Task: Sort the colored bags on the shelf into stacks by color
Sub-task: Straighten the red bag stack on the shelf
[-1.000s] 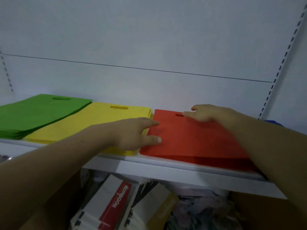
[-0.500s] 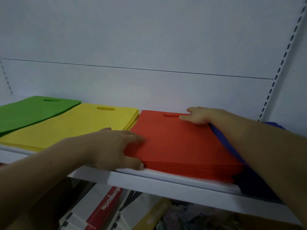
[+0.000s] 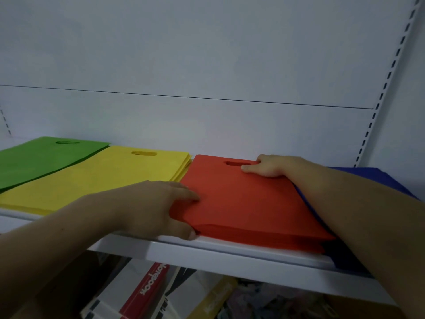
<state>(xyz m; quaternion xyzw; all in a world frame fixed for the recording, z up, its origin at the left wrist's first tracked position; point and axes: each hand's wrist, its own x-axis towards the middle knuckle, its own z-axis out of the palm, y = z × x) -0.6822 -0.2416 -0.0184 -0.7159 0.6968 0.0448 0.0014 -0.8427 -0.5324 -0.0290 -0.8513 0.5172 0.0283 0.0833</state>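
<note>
Left hand point(image 3: 156, 208) has gone from lying flat on top to clamping the front-left corner of the flat red fabric bag stack point(image 3: 253, 203), fingers on top and thumb at the front edge. Right hand point(image 3: 269, 165) is at the far edge by the handle cutout, thumb on top and fingers hooked over the back.

The red pile sits centre-right of the frame on the white metal shelf point(image 3: 230, 252), just beside the yellow bag stack point(image 3: 103, 178), with the green bag stack point(image 3: 46, 157) at the left. More of the dark blue bags point(image 3: 358, 178) shows at the right edge now, part of it under the red. Looks to me like I'm squaring up red; blue needs sorting next.
</note>
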